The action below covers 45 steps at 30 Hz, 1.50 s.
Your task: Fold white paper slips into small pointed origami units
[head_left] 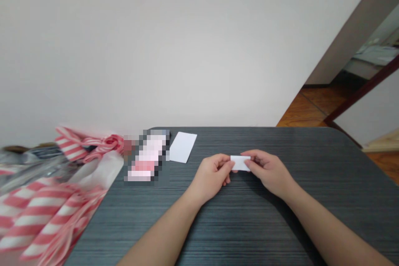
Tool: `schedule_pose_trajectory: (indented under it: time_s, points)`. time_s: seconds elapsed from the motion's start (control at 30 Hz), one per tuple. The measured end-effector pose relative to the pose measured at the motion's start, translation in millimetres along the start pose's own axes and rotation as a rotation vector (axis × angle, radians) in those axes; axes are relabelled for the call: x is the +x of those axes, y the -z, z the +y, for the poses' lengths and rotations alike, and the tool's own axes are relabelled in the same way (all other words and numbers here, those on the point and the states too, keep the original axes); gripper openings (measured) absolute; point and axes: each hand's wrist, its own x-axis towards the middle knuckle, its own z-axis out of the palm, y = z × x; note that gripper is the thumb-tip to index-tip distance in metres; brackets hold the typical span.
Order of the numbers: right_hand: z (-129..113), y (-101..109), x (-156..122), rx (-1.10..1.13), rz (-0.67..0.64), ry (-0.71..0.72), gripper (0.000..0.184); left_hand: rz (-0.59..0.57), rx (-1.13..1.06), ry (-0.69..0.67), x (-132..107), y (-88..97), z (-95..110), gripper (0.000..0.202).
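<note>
A small white paper (240,163) is pinched at its ends by the left hand (214,176) and right hand (268,171), right of the frame's lower centre. Blank white sheets (183,147) are seen left of centre.

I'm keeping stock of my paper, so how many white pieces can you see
2: a small piece pinched between the left hand and right hand, and a larger piece on the table. Others may be hidden underneath.

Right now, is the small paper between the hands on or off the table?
Off, apparently: left hand and right hand pinch the paper by its ends, with shadow on the table below.
</note>
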Motion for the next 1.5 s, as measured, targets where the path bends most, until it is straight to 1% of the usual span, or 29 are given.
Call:
schedule_pose_trajectory:
  time_s: [0.1, 0.2, 0.43, 0.53, 0.73, 0.9, 1.0, 1.17, 1.27, 1.37, 1.5]
  points:
    - [-1.6, -0.5, -0.6, -0.004, -0.014, 0.009, 0.021, -0.014, 0.077, -0.014, -1.1, 0.9, 0.2, 0.028]
    - [-5.5, -0.9, -0.8, -0.023, -0.021, 0.026, 0.021, -0.009, 0.102, -0.023, -2.2, 1.7, 1.8, 0.029]
    - [-19.7, -1.7, 3.4, -0.074, -0.06, 0.161, 0.015, -0.04, 0.203, -0.093, -5.9, 3.5, 12.5, 0.027]
    - [-23.3, -2.0, 4.5, -0.084, -0.07, 0.184, 0.013, -0.047, 0.232, -0.113, -7.3, 3.5, 15.8, 0.027]
    - [-29.1, -3.0, 5.1, -0.091, -0.066, 0.164, 0.017, -0.043, 0.287, -0.132, -9.3, 3.4, 18.5, 0.027]
    - [-31.2, -5.2, 5.9, -0.054, -0.076, 0.167, 0.011, -0.067, 0.339, -0.164, -9.2, 4.8, 18.3, 0.03]
    - [-33.3, -6.0, 5.9, -0.064, -0.073, 0.175, 0.014, -0.077, 0.357, -0.179, -9.0, 5.4, 18.8, 0.031]
    - [-34.7, -7.2, 6.4, -0.071, -0.055, 0.188, 0.018, -0.081, 0.367, -0.16, -9.3, 5.0, 20.4, 0.032]
    - [-30.7, -6.9, 7.1, -0.057, -0.06, 0.171, 0.015, -0.078, 0.337, -0.134, -9.3, 4.3, 19.7, 0.031]
    - [-26.9, -4.3, 7.1, -0.05, -0.07, 0.156, 0.014, -0.061, 0.29, -0.102, -9.0, 3.8, 18.2, 0.028]
    - [-26.8, -0.5, 7.0, -0.082, -0.084, 0.176, 0.018, -0.057, 0.27, -0.098, -8.7, 3.5, 17.3, 0.026]
